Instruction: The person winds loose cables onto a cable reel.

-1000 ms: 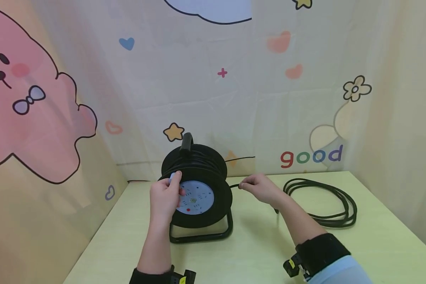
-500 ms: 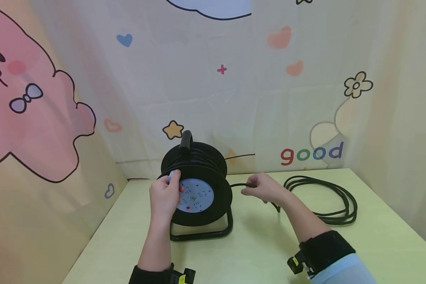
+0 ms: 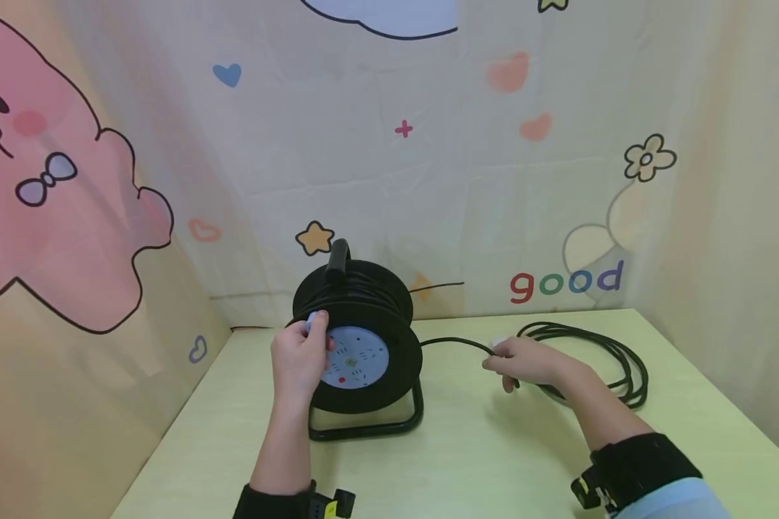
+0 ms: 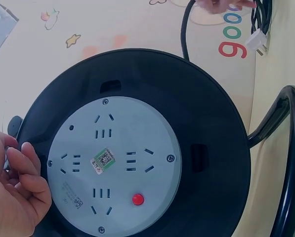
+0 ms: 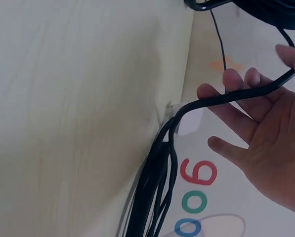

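Observation:
A black cable reel (image 3: pixel 402 367) with a light blue-grey socket panel (image 3: pixel 357 357) and a red button (image 4: pixel 138 199) stands on the table. At the panel's left my left hand (image 3: pixel 298 364) grips a pale blue knob (image 3: pixel 310 321), its thumb on top. Black cable (image 3: pixel 451 339) leaves the reel's right side in a slack arc. It passes between thumb and fingers of my right hand (image 3: pixel 531 360), which holds it above the table. In the right wrist view the cable lies across the fingers (image 5: pixel 236 118), the lower ones loosely spread.
A loose coil of cable (image 3: pixel 636 367) lies on the table at the right. A white plug (image 4: pixel 256 41) shows beside it, partly behind the right hand in the head view. The reel has a tubular stand (image 3: pixel 366 431). A printed curtain (image 3: pixel 337 130) hangs behind the table.
My right hand has moved right along the cable, away from the reel and towards the coil. More cable shows between reel and hand. The left hand stays at the knob.

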Motion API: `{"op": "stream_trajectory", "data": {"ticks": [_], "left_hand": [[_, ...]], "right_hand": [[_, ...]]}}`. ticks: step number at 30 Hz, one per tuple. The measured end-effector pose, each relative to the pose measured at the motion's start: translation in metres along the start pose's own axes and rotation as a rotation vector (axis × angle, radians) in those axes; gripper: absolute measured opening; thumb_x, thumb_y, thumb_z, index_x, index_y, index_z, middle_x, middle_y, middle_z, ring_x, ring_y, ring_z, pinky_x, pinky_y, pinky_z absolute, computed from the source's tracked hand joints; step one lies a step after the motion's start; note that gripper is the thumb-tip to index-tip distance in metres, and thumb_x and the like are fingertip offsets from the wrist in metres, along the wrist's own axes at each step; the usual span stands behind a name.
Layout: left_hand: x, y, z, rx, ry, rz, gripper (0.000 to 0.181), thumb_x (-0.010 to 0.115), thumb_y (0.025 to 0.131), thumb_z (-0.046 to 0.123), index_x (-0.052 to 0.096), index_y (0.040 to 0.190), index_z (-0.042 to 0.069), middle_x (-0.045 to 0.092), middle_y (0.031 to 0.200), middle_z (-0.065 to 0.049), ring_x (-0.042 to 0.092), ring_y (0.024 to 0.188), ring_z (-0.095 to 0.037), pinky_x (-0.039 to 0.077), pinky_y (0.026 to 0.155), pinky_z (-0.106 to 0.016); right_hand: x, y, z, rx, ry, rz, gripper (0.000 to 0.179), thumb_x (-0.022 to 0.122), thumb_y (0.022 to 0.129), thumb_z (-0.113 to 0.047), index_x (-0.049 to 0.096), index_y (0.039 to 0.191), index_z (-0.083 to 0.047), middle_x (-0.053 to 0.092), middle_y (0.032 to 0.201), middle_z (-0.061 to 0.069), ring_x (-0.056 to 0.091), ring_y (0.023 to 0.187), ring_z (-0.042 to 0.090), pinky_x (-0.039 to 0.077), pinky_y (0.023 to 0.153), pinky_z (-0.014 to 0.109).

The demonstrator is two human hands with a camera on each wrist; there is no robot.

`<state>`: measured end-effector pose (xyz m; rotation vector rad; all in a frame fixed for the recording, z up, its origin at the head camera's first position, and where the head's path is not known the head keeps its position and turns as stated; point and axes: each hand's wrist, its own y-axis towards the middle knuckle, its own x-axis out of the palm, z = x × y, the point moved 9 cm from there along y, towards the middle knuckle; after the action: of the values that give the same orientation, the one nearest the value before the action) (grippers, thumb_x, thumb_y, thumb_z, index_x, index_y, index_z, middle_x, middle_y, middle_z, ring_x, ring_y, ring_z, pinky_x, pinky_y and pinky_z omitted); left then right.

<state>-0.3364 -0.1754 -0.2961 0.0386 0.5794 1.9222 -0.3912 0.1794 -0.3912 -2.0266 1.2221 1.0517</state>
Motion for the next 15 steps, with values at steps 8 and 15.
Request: {"op": "stream_trajectory", "data": {"ticks": [8, 15], "left_hand": [[0.0, -0.001, 0.004, 0.029, 0.027, 0.006, 0.056, 0.051, 0.094, 0.052, 0.059, 0.061, 0.007, 0.052, 0.049, -0.011, 0.048, 0.044, -0.027, 0.033, 0.04, -0.035], [-0.003, 0.0, 0.0, 0.008, 0.05, 0.017, 0.057, 0.05, 0.094, 0.053, 0.059, 0.063, 0.007, 0.058, 0.055, -0.01, 0.05, 0.045, -0.026, 0.036, 0.043, -0.036]], "right_hand": [[-0.025, -0.012, 0.024, -0.147, -0.078, 0.118, 0.023, 0.069, 0.088, -0.031, 0.055, 0.081, -0.014, 0.047, 0.068, -0.005, 0.044, 0.062, 0.011, 0.037, 0.058, 0.031], [-0.067, -0.027, 0.05, -0.078, -0.066, 0.342, 0.02, 0.055, 0.098, -0.032, 0.057, 0.091, -0.014, 0.06, 0.08, 0.0, 0.053, 0.071, 0.018, 0.045, 0.062, 0.037]]}}
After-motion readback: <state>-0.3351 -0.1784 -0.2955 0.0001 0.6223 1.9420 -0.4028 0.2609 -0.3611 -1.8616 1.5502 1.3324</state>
